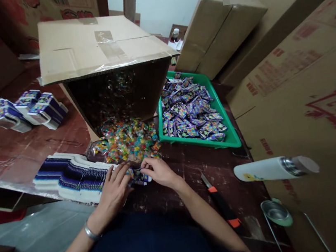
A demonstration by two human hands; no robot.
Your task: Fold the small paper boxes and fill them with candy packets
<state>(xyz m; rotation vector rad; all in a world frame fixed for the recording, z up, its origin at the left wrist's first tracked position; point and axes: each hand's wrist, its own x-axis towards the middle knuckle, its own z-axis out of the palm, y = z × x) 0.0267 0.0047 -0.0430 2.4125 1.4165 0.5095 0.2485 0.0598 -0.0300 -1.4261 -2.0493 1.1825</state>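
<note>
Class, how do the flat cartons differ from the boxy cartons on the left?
The flat cartons overlap in a long row; the boxy cartons have depth and sit clustered. The flat cartons lie beside the left hand; the boxy cartons sit farther away. Both show purple and white.

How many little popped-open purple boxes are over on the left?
3 in sight: a left box, a middle box and a right box, bunched left of the big carton. More could hide behind them.
</note>
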